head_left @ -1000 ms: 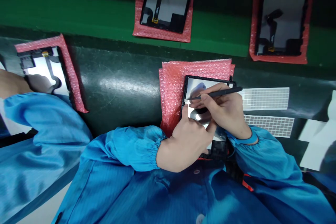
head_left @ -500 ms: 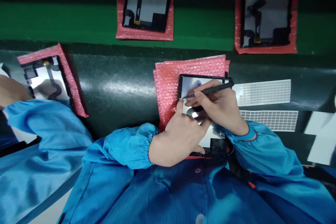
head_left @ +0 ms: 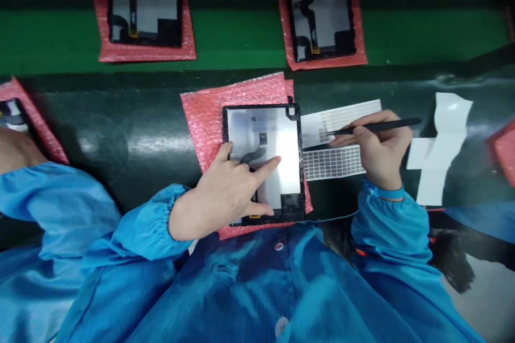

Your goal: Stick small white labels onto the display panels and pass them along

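Note:
My left hand (head_left: 225, 187) lies with fingers spread on the tablet screen panel (head_left: 287, 171), which rests back side up on red bubble-wrap bags (head_left: 205, 118). One fingertip touches the panel's left edge. A dark, curved flex cable (head_left: 257, 153) runs partly under that hand. My right hand (head_left: 382, 144) grips black tweezers (head_left: 392, 125) like a pen. Their tips are over the upper sheet of small stickers (head_left: 350, 112), just right of the panel. Below it lies a second sheet with a grid of grey stickers (head_left: 333, 163).
White paper pieces (head_left: 450, 123) lie at the right. Two more panels on red bags sit on the green strip beyond, one at left (head_left: 169, 21) and one at right (head_left: 344, 21). A co-worker's hand (head_left: 18, 153) and blue sleeve are at the far left.
My right hand has moved from over the panel's upper left to the sticker sheet at right, with the tweezers. My left hand stays at the panel's left edge. The view has shifted right.

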Tool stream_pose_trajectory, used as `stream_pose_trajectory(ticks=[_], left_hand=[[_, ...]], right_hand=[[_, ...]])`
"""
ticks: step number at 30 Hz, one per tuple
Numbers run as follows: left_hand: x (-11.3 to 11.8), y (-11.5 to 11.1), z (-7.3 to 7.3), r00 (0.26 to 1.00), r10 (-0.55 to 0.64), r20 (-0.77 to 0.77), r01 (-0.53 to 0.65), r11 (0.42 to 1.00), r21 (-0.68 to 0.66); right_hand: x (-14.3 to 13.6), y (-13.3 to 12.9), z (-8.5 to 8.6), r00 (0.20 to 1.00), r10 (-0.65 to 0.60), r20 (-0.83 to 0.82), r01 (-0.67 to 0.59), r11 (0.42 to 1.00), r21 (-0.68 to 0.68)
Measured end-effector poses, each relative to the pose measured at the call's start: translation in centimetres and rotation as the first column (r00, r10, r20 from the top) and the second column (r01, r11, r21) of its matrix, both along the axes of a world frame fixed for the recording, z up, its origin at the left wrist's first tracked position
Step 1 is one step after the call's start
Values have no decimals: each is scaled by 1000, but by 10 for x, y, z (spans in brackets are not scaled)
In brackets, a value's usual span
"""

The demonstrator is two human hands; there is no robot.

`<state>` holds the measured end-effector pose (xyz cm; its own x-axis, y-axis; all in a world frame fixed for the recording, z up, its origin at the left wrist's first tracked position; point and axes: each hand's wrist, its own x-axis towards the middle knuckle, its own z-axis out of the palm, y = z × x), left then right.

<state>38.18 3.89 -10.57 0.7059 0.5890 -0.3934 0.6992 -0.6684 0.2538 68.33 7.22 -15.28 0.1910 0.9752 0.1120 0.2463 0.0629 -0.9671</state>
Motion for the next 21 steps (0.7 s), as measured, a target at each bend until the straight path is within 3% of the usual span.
stream_pose_trajectory(ticks=[2,5,9,12,21], left_hand=[[0,-3,-4,1000,12,21,-13,999,40],[-1,-8,-10,997,46,66,-52,994,96],[0,-13,-10,987,108,119,-120,988,99],[3,-17,-10,975,162,153,-180,977,114],[6,-38,-21,897,266,354,-351,914,203]], right_hand=[[23,-11,-13,997,64,38,-59,992,-109],[34,-26,-29,989,149,27,-139,967,-212],[24,-36,-42,968,247,-51,-253,939,-233],[16,-38,-47,948,318,-23,-314,920,-235],[17,-42,-55,918,392,62,-369,901,-230]])
